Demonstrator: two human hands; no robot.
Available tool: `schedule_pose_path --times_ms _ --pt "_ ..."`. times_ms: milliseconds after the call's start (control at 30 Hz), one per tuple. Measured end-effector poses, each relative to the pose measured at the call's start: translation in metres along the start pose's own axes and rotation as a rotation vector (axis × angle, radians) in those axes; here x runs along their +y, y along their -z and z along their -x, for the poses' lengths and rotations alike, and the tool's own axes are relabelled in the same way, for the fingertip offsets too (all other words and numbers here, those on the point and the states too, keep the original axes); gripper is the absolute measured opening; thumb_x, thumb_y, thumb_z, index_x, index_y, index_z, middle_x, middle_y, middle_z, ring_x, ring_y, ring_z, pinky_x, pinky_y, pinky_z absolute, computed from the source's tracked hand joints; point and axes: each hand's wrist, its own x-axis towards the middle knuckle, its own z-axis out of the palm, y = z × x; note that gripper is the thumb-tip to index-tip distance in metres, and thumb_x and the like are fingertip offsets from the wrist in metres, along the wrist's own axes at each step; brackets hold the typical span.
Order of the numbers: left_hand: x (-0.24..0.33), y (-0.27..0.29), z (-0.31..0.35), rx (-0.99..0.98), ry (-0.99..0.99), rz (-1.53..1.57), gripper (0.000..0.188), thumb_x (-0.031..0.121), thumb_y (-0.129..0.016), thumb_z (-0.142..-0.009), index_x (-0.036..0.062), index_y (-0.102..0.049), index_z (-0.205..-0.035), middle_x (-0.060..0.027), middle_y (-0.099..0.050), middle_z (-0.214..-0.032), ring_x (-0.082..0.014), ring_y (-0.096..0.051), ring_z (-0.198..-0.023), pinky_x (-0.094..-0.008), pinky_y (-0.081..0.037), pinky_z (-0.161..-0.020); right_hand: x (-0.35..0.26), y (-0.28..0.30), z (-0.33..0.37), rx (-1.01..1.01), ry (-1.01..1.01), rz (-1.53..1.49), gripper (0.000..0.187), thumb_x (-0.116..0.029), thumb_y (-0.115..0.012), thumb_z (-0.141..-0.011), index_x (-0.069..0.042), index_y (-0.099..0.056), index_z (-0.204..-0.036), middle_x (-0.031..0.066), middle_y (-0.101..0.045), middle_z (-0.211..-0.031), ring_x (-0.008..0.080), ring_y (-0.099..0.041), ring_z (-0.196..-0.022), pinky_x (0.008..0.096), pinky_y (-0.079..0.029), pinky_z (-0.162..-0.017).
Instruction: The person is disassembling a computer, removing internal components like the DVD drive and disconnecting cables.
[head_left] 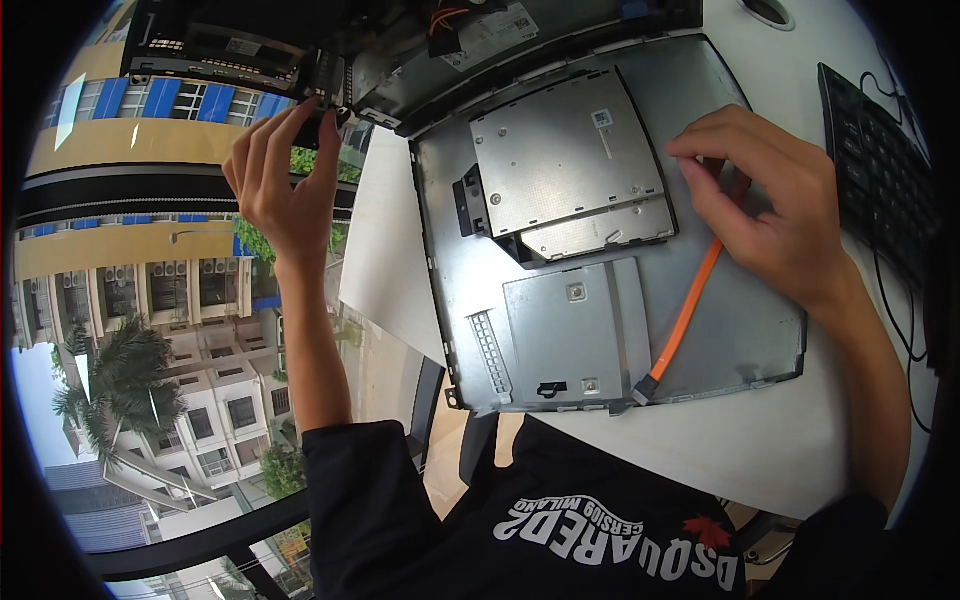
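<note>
Fingers [700, 165] on orange cable [690, 310]

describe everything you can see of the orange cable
The orange cable is a flat, thin ribbon of bright orange, plastic-looking. It lies on the grey metal drive tray, running diagonally from under the right hand, whose fingers rest on its upper end, down to the tray's near edge. Its lower end carries a small dark connector, plugged into nothing. The upper end is hidden by the hand.
</note>
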Motion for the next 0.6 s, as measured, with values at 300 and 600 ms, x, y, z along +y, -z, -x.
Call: schedule_pose_path --times_ms 300,600 --pt "0.006 -0.003 0.003 0.017 0.003 -0.088 0.015 0.016 -0.089 -0.082 0.0184 -0.084 -0.096 0.0088 -0.079 -0.102 -0.0133 -0.069 -0.1 -0.031 -0.045 -0.092 0.001 -0.003 0.002 0.0 0.004 0.015 0.01 0.002 -0.074 -0.087 0.0 -0.074 -0.096 0.0064 -0.072 -0.086 0.0152 -0.071 -0.069 0.0249 -0.054 -0.053" --pt "0.006 -0.004 0.012 0.02 0.005 -0.107 0.015 0.018 -0.089 -0.083 0.0202 -0.085 -0.097 0.0098 -0.08 -0.105 -0.0125 -0.069 -0.101 -0.03 -0.044 -0.092 0.001 -0.006 0.002 0.012 0.012 0.019 0.009 0.001 -0.075 -0.086 -0.001 -0.073 -0.095 0.0064 -0.072 -0.086 0.0154 -0.07 -0.066 0.0249 -0.053 -0.052"
